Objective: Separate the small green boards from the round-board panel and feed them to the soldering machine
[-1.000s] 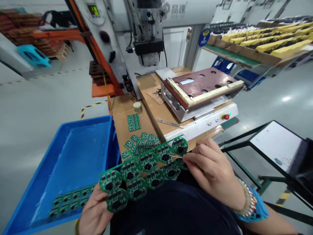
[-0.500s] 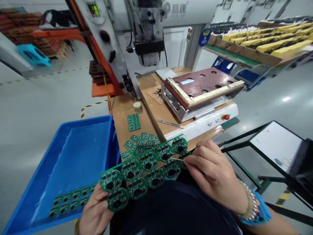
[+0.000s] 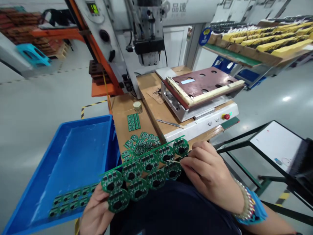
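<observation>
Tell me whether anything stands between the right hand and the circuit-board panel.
Nothing visible, except the thin stick in the right hand, its tip over the circuit-board panel. The left hand grips the panel's opposite end.

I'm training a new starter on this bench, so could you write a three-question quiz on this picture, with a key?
1. What do the fingers of the right hand hold?
A) a cup
B) a thin stick
C) a roll of tape
2. True or false: a pale blue slip lies on the brown plate with holes.
3. Fill in the blank: as seen in the picture, the left hand grips the panel of round circuit boards by its ____ end.

Key: 1. B; 2. True; 3. left
</observation>
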`<state>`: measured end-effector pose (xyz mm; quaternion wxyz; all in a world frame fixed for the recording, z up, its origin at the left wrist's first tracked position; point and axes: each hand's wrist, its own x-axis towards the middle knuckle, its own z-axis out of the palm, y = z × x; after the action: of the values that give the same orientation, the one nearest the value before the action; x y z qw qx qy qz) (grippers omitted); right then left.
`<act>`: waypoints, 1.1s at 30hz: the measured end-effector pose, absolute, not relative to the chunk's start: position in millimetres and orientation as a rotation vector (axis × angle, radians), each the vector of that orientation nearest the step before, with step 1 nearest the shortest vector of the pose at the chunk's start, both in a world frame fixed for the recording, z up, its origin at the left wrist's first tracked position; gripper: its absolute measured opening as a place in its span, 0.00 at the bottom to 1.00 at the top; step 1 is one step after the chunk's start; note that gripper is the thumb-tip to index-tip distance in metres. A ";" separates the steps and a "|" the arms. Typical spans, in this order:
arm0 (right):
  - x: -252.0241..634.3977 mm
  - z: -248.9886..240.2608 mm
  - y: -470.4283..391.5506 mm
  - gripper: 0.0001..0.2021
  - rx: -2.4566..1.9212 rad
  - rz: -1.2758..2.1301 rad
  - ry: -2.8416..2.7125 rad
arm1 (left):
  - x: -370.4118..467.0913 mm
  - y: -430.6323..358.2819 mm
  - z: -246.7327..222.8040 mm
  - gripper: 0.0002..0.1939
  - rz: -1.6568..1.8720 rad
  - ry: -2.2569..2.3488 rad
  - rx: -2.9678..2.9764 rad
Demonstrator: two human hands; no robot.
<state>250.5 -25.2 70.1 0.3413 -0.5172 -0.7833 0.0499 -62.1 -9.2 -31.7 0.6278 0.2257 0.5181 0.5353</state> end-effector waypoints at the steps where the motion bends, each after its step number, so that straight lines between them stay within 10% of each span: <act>1: 250.2 70.3 -25.1 0.06 -1.345 0.132 -2.037 | -62.8 -9.5 -32.6 0.14 1.224 1.180 0.515; 33: 257.5 68.8 -28.8 0.06 -1.373 0.097 -2.010 | -64.7 -8.3 -34.9 0.13 1.237 1.214 0.487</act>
<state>257.5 -28.8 68.8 0.3454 -0.5290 -0.7742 0.0373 -64.7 -8.3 -34.9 0.6216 0.2120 0.5282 0.5383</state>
